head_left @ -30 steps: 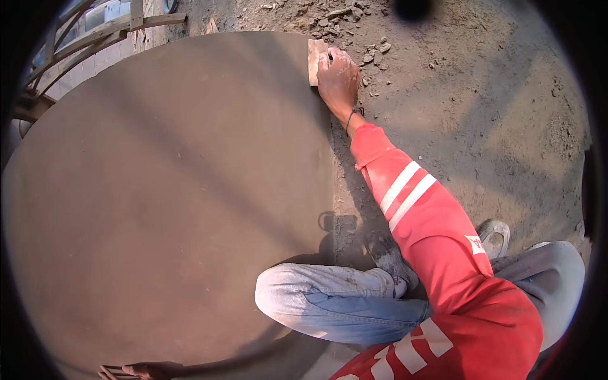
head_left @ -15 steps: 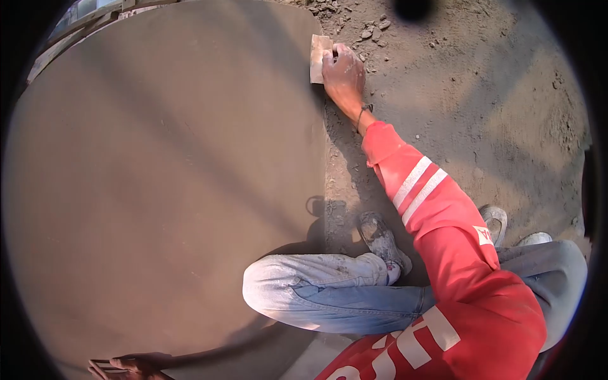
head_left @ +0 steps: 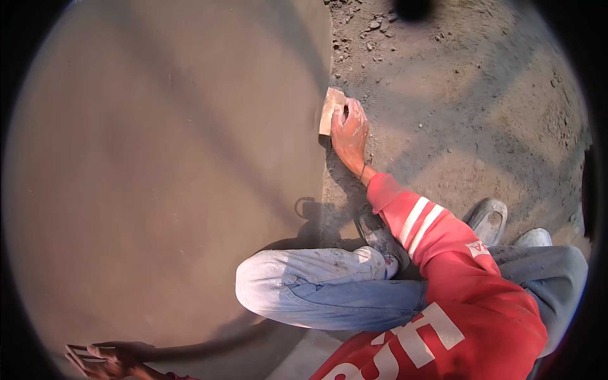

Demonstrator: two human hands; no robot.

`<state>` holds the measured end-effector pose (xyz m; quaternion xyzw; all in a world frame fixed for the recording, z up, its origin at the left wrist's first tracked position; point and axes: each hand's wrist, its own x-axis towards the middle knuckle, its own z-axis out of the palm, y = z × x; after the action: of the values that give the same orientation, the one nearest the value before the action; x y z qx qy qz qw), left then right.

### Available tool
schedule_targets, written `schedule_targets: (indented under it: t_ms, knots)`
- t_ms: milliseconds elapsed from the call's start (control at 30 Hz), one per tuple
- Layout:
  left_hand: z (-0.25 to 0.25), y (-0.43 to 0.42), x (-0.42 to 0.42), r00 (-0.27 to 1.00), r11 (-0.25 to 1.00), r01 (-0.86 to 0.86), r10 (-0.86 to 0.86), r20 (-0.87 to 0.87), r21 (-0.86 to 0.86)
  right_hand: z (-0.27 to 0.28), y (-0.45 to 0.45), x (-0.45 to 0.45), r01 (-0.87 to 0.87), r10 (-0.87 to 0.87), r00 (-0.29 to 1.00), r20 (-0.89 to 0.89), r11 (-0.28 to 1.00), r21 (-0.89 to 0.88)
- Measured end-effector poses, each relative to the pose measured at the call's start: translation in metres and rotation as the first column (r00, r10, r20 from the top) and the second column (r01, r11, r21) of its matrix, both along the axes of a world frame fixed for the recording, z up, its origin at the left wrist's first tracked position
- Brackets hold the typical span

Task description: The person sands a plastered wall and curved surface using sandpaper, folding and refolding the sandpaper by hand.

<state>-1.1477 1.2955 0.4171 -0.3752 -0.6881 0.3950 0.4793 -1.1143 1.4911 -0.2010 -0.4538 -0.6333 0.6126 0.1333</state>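
Note:
A pale, flat-faced block (head_left: 330,114) is gripped in my right hand (head_left: 350,134), with fingers and thumb closed on its right side. The block rests at the right edge of the smooth grey-brown surface (head_left: 158,190), where this meets rough ground. At the lower left, my left hand (head_left: 109,363) is just above or on that surface, its fingers stretched out and apart with nothing seen in them. Its shadow falls beside it.
My bent knee in jeans (head_left: 272,285) lies over the surface's lower right part. Shoes (head_left: 489,220) stand on the dirt ground (head_left: 443,139) at the right. Small stones (head_left: 375,25) lie along the edge near the top.
My right hand and the block have come down the frame along the edge, towards my body. My left hand shows more at the lower left. The view has shifted, and the wooden frame at top left is gone.

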Motion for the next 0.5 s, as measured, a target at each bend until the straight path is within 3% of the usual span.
schedule_targets:
  t_ms: [33,133,233,300,333,367,400,500]
  knots:
    - [-0.005,-0.006,0.002,1.0,1.0,-0.004,0.004,-0.024,0.008,-0.016,0.017,-0.019,0.049,-0.052,0.999,0.016,0.991,0.121]
    - [-0.015,-0.019,0.002,0.999,1.0,0.01,-0.009,-0.048,0.016,-0.025,0.066,-0.054,-0.07,0.07,0.998,0.008,0.986,0.15]
    - [-0.02,-0.021,-0.004,0.999,0.999,0.042,-0.041,-0.02,0.024,-0.032,0.031,-0.035,-0.178,0.188,0.982,-0.024,0.957,0.228]
    - [-0.017,-0.022,-0.006,0.999,0.999,0.024,-0.023,-0.037,0.025,-0.04,-0.041,0.014,-0.144,0.215,0.97,-0.118,0.889,0.435]
    - [-0.016,-0.022,-0.007,0.999,0.999,0.03,-0.029,-0.028,0.018,-0.047,-0.086,0.04,-0.225,0.234,0.972,-0.017,0.952,0.205]
    - [-0.015,-0.021,-0.009,0.999,0.999,0.038,-0.038,-0.018,0.011,-0.048,-0.132,0.073,-0.232,0.241,0.971,0.004,0.928,0.292]
    - [-0.015,-0.021,-0.011,0.999,0.999,0.047,-0.047,-0.008,0.003,-0.034,-0.15,0.096,-0.414,0.413,0.903,0.121,0.91,-0.021]
    - [-0.018,-0.024,-0.015,0.999,0.999,0.03,-0.029,-0.025,0.023,-0.026,-0.158,0.118,-0.452,0.452,0.892,0.018,0.892,-0.016]
